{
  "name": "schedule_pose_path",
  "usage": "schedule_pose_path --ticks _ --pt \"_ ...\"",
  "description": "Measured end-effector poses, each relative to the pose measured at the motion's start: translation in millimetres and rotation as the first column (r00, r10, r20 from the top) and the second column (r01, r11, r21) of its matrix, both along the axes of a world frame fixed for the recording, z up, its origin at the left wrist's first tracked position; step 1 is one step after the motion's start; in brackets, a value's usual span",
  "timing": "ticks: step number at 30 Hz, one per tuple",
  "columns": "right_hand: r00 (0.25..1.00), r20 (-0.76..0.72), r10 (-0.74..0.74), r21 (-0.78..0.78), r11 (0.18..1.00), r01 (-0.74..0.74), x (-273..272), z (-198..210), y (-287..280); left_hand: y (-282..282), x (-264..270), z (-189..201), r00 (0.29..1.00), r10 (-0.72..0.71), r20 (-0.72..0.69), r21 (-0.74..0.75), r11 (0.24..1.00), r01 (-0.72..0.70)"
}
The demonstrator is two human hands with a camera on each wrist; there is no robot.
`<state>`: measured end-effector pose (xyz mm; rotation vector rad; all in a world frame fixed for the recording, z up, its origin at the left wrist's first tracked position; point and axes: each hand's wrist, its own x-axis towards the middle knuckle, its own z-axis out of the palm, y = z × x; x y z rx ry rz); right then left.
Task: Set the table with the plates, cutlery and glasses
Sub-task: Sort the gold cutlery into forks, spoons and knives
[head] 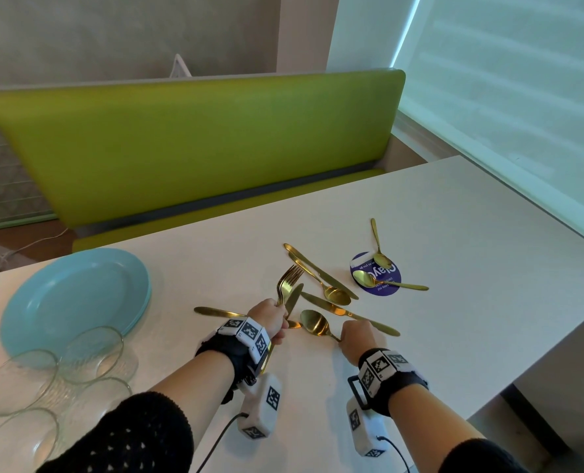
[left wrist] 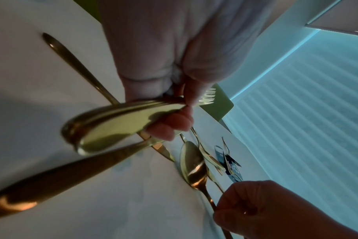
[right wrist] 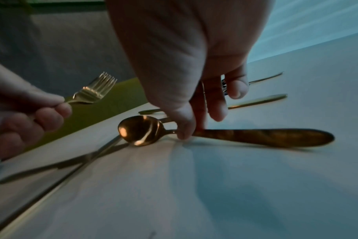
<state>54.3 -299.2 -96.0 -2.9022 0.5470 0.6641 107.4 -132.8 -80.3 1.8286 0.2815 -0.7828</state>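
Note:
My left hand [head: 276, 320] grips a bunch of gold forks [head: 288, 279] with the tines pointing up and away. Their stacked handles [left wrist: 112, 127] fill the left wrist view. A gold knife blade [head: 294, 299] slants beside that hand; I cannot tell if it is held. My right hand [head: 355, 334] pinches the neck of a gold spoon [head: 314, 323] that lies bowl-up on the white table [head: 454, 233]. In the right wrist view, thumb and fingers [right wrist: 184, 127] close on the spoon [right wrist: 141, 130]. Stacked blue plates [head: 75, 298] and glass bowls [head: 92, 353] sit at the left.
More gold knives [head: 321, 271] and spoons [head: 336, 295] lie scattered beyond my hands. Two spoons rest on a purple round coaster [head: 382, 285]. A green bench [head: 198, 141] runs behind the table. A blinded window [head: 505, 80] is on the right.

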Motion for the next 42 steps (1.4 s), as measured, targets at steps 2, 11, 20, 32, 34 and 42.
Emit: schedule_pose_path --ticks 2,11,20,32,34,42 --pt "1.0 -0.004 -0.028 0.056 0.998 0.028 2 4 2 0 0 2 0.999 0.032 -0.004 -0.023 0.999 -0.032" --pt "0.943 -0.016 -0.332 0.737 0.634 0.236 26 29 20 -2 3 8 0.994 0.105 -0.001 -0.103 0.989 -0.104" --pt "0.856 -0.239 -0.458 0.906 0.212 0.367 33 27 36 -3 2 9 0.996 -0.001 0.085 -0.011 1.0 0.002" --pt "0.879 -0.152 -0.453 0.898 0.308 0.314 46 26 38 -3 9 13 0.993 0.038 0.112 -0.036 0.999 -0.035" --pt "0.887 -0.144 -0.438 0.892 0.331 0.308 51 26 41 -2 9 15 0.991 0.068 0.118 -0.039 0.997 -0.064" --pt "0.937 -0.091 -0.336 0.853 0.459 0.247 71 23 48 7 26 3 0.989 0.134 0.057 -0.096 0.987 -0.128"
